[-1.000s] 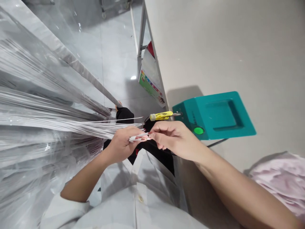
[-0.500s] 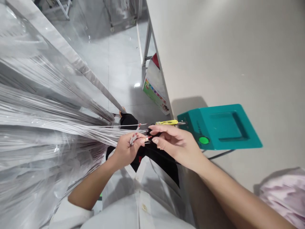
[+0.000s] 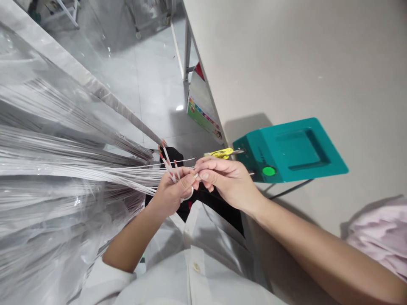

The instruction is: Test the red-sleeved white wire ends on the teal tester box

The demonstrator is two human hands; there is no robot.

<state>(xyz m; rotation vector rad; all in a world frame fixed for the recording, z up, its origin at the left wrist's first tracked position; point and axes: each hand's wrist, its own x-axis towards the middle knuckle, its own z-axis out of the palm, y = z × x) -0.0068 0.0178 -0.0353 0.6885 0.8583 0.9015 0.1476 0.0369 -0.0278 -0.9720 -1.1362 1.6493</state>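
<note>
My left hand (image 3: pixel 171 192) is closed around several thin white wires (image 3: pixel 168 164) with reddish tips, which stick up between thumb and fingers. Thumb and forefinger of my right hand (image 3: pixel 233 182) pinch together right against my left fingertips, on what looks like the end of a white wire. The fingers hide most of that end. A long bundle of white wires (image 3: pixel 95 171) runs in from the left and passes behind my left hand. Just beyond my right fingers is a yellow clip-like piece (image 3: pixel 219 153), joined to a metal post on a teal box (image 3: pixel 263 148).
The teal box has a green round button (image 3: pixel 269 171), a recessed tray and a dark cable (image 3: pixel 292 188). It stands on a pale table (image 3: pixel 286 63). Pink cloth (image 3: pixel 381 237) lies at right. Clear plastic sheeting (image 3: pixel 38 245) covers wires at left; a printed carton (image 3: pixel 203 110) stands below the table edge.
My right hand has closed from spread fingers into a pinch and come against my left fingertips. The red-tipped wires in my left hand now fan upward. The view has shifted slightly.
</note>
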